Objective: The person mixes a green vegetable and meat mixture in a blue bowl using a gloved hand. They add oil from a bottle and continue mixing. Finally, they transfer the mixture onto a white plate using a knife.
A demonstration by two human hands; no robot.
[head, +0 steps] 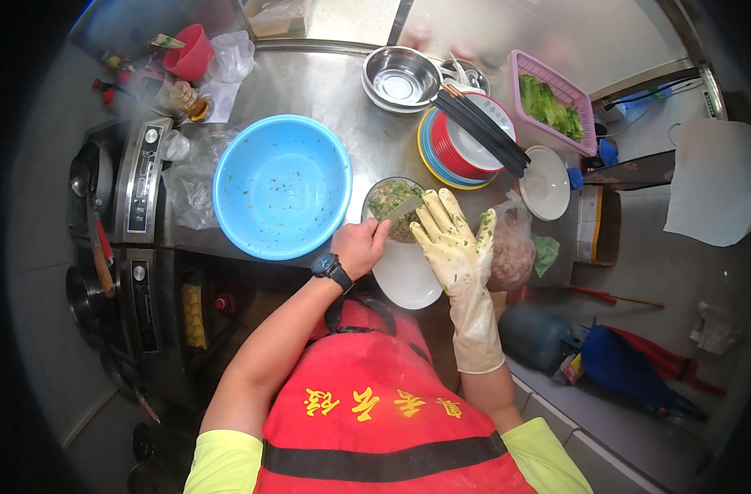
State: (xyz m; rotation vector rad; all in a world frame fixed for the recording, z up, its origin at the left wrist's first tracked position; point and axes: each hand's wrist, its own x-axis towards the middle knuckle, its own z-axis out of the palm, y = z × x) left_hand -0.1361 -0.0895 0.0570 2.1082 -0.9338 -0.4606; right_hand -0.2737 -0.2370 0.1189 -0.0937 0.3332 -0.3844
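Note:
My left hand point(358, 247), bare and with a black watch on the wrist, grips a small flat spatula point(402, 210). The blade extends over a round bowl of minced filling point(385, 196) flecked with chopped greens. Beside the blade, my right hand point(453, 244) is spread palm up in a cream rubber glove dotted with green bits. Its fingertips are close to the blade; whether they touch is unclear. A white oval plate point(407, 281) lies at the counter's near edge, below the bowl. Left of the hands stands a large blue plastic basin point(280, 179) with green scraps inside.
Stacked plates point(459, 176) with black chopsticks point(480, 129) on top stand behind the right hand. Steel bowls point(402, 80) and a pink basket of lettuce point(585, 133) are farther back. A plastic bag of minced meat point(510, 256) sits by the glove. Induction cookers point(142, 179) line the left.

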